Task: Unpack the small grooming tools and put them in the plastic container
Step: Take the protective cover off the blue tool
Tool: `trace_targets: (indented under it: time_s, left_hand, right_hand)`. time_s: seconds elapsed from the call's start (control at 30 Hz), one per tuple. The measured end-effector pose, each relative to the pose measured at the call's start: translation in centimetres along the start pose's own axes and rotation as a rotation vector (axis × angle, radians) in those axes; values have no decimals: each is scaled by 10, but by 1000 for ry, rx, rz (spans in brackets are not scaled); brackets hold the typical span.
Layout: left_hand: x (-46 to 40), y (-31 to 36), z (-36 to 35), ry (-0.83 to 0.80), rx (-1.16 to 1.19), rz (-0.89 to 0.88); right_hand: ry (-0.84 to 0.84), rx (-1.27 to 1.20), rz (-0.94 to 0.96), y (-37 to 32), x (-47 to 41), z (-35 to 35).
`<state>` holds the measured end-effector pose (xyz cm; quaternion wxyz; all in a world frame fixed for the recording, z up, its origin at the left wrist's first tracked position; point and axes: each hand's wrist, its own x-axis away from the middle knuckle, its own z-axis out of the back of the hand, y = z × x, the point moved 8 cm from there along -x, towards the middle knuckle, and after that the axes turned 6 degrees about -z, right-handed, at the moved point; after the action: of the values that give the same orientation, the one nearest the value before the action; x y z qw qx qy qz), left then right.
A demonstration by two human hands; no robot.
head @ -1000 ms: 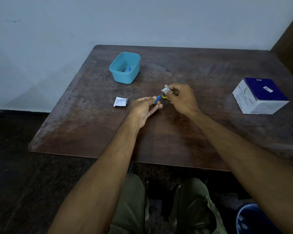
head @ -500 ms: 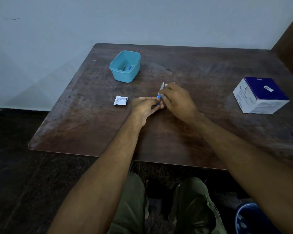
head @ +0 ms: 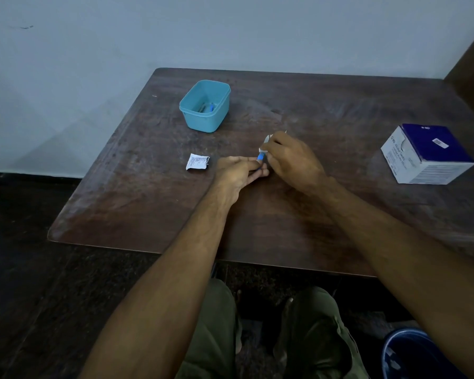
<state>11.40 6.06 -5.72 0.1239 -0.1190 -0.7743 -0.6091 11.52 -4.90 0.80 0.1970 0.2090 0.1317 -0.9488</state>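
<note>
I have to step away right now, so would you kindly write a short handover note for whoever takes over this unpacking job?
Left hand: pinches the lower end of a small blue tool, near the table's middle.
Right hand: grips the white wrapper at the tool's upper end.
Teal plastic container: far left of the table, open, with at least one bluish tool already inside.
Empty wrapper: on the table, left of the hands.
White-and-blue box: at the right edge.
Done: some tools unpacked and stored.
Left: free this tool from its wrapper, drop it in the container, then continue with any others.
</note>
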Motion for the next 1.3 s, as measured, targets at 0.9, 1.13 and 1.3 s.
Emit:
trace_targets:
  time_s: [0.9,1.13,1.3]
  left_hand:
    - [-1,-2,0,-31,-86,-7]
    - [-1,-2,0,-21,-78,-6]
    - [-1,-2,0,-29,-63,-11]
  right_hand:
    - [-2,29,-114,17,-8,4]
    - [24,21,-169,25,-8,8]
    - [-3,13,-23,8,0,1]
